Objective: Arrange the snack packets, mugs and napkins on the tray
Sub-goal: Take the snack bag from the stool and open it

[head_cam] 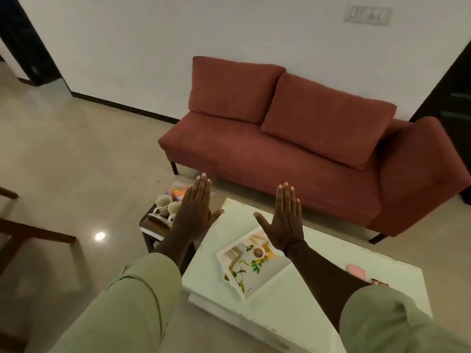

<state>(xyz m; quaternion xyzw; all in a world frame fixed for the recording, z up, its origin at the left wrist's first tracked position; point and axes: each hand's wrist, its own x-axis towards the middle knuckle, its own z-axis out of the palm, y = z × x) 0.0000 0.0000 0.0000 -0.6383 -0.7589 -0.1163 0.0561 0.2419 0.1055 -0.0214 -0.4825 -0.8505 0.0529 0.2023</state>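
Note:
A white tray [265, 277] with a leaf-and-cup print lies on the white coffee table [318, 256], nothing on it. Two white mugs [163, 203] stand on a small dark side table [150, 234] to the left, beside an orange snack packet [178, 192] and a folded napkin [159, 220]. My left hand [195, 212] is held flat in the air, fingers straight, in front of the side table and hiding part of it. My right hand [286, 220] is flat too, above the tray's far corner. Neither holds anything.
A red sofa [293, 138] stands against the wall behind the tables. A pink phone [355, 272] and a small packet [379, 282] lie at the coffee table's right side. A wooden chair frame [30, 233] is at the left, over bare tiled floor.

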